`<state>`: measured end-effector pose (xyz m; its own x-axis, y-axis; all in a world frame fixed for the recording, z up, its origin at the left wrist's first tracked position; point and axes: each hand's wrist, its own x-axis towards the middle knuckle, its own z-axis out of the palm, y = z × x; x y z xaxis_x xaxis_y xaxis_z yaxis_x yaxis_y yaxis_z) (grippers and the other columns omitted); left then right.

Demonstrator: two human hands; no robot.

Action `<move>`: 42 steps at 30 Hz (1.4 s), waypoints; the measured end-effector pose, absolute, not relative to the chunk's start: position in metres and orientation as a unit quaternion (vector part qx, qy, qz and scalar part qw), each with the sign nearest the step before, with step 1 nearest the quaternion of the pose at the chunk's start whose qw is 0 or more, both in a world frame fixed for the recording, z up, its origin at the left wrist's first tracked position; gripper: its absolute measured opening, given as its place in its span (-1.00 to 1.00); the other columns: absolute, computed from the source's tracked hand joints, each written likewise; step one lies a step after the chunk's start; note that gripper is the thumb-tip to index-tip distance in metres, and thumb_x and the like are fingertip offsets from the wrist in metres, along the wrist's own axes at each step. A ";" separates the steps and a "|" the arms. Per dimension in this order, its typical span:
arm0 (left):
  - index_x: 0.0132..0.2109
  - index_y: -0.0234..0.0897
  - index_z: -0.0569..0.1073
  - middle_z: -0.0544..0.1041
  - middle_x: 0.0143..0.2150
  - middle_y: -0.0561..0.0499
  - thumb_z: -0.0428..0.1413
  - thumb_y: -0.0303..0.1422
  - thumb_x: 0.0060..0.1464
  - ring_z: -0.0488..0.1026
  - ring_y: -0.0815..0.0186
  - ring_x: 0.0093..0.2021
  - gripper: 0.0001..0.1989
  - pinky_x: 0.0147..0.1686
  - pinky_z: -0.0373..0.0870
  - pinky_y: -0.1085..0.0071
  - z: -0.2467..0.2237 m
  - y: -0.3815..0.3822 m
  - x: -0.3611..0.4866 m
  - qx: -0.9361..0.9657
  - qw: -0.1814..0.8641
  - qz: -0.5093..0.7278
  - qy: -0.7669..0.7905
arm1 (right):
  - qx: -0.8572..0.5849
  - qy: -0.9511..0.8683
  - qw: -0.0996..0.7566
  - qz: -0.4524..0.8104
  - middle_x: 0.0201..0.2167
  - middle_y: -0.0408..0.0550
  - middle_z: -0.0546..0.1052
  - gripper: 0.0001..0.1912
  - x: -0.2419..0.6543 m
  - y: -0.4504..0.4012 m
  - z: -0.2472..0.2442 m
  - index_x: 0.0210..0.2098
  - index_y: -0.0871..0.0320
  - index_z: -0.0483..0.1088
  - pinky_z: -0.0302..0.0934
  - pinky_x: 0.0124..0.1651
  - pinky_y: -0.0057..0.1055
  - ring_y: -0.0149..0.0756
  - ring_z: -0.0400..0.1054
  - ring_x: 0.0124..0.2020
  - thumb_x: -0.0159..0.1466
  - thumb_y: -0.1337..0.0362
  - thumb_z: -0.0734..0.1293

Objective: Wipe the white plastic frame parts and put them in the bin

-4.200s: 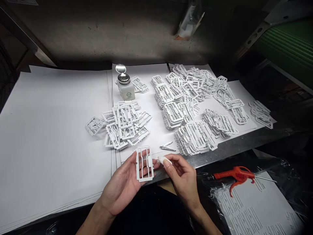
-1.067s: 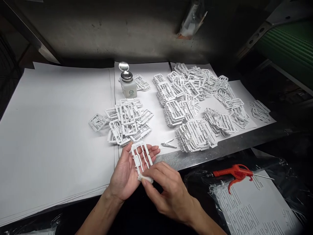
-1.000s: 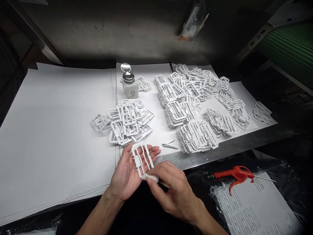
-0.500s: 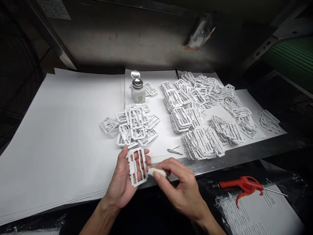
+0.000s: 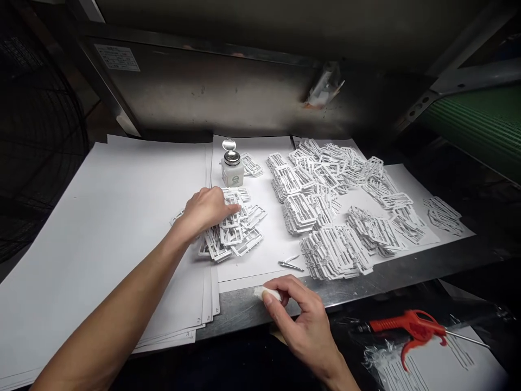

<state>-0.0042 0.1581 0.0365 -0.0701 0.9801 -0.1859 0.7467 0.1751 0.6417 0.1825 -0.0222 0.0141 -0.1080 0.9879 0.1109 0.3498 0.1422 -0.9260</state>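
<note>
My left hand (image 5: pixel 209 209) reaches over the left part of a loose pile of white slotted frames (image 5: pixel 244 233). Its thumb touches a frame at the top of the pile; the other fingers are hidden beneath the hand, so its grip cannot be made out. Near the table's front edge, my right hand (image 5: pixel 301 315) pinches a small white wad (image 5: pixel 266 294) between thumb and fingers. Behind the pile stands a white bottle (image 5: pixel 233 174) with its metal lid raised.
Many more white frames (image 5: pixel 334 252) lie stacked and heaped at the right. Nail clippers (image 5: pixel 290 265) rest before them. A red air gun (image 5: pixel 419 328) lies at lower right. White paper sheets (image 5: pixel 134 217) cover the left side, and a metal panel (image 5: pixel 228 92) stands behind.
My left hand has moved from the front edge up to the pile; the frame that lay on its palm no longer shows there. My right hand still pinches the wad. The view has shifted.
</note>
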 end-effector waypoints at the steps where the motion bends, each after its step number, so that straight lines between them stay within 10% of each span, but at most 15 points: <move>1: -0.62 -0.22 0.34 0.36 -0.59 -0.06 0.32 -0.16 -0.43 0.36 0.05 -0.40 -0.66 -0.37 0.13 0.31 0.033 0.161 -0.003 0.609 0.310 0.195 0.703 | -0.531 -0.631 0.411 0.389 -0.44 -0.14 0.36 -0.92 0.184 -0.023 0.013 -0.27 0.14 0.39 0.13 -0.34 -0.43 -0.36 0.21 -0.43 0.28 0.35 0.25; 22: -0.19 -0.27 0.45 0.47 -0.35 0.05 0.31 -0.33 -0.24 0.42 0.31 -0.32 -0.61 -0.29 0.36 0.41 0.021 0.044 0.004 0.332 0.535 0.479 0.612 | -0.516 -0.623 0.449 0.380 -0.40 -0.14 0.36 -0.90 0.183 -0.020 0.016 -0.22 0.16 0.39 0.14 -0.33 -0.47 -0.39 0.23 -0.41 0.27 0.40 0.27; 42: -0.21 -0.27 0.43 0.48 -0.36 0.01 0.15 -0.13 -0.06 0.41 0.26 -0.32 -0.67 -0.31 0.34 0.37 0.021 0.034 0.014 0.441 0.562 0.333 0.616 | -0.478 -0.440 0.448 0.614 -0.41 -0.08 0.43 -0.87 0.186 -0.014 0.010 -0.30 0.22 0.44 0.20 -0.31 -0.52 -0.35 0.31 -0.39 0.23 0.25 0.35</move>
<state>0.0136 0.0338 0.0210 0.0208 0.9170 -0.3984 0.1694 0.3895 0.9053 0.1856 -0.0140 0.0102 -0.1419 0.9709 -0.1932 -0.1294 -0.2116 -0.9687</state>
